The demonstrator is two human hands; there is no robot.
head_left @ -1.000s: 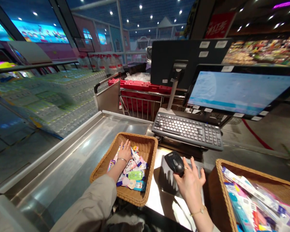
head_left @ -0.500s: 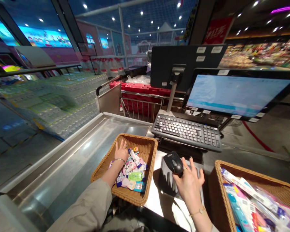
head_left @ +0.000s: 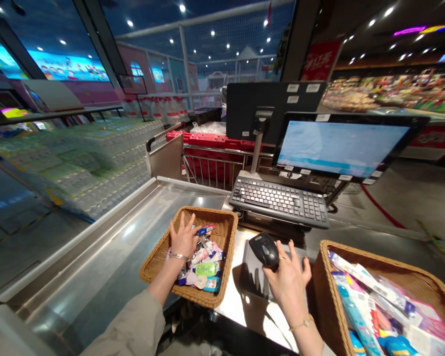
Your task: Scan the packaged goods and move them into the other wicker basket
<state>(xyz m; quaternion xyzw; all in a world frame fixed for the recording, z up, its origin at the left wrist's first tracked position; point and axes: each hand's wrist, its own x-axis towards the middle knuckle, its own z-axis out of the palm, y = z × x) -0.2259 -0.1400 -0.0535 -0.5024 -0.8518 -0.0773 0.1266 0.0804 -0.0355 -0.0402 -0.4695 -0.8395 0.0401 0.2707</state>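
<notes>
My left hand (head_left: 183,242) is inside the left wicker basket (head_left: 228,257). Its thumb and forefinger pinch a small red and blue packet (head_left: 206,229), while the other fingers are spread. Below it lie several small items, among them a bright green packet (head_left: 206,269), a pink and white Dove packet (head_left: 198,256) and a blue packet (head_left: 211,284). My right hand (head_left: 287,272) grips a black barcode scanner (head_left: 264,248) between thumb and forefinger, its remaining fingers raised. The scanner is over a grey pad (head_left: 246,277), just right of the basket; the palm hides its handle.
A keyboard (head_left: 278,200) stands behind the scanner, below a lit monitor (head_left: 337,146). At the right, another wicker basket (head_left: 324,291) holds long packets and blue items. A metal counter (head_left: 107,247) with a raised edge stretches left. Beyond are a cart (head_left: 166,155) and red crates (head_left: 211,141).
The left hand has risen slightly from the basket's contents, and the red and blue packet now shows at its fingertips. My right hand keeps the scanner nearly in place. The view has shifted slightly.
</notes>
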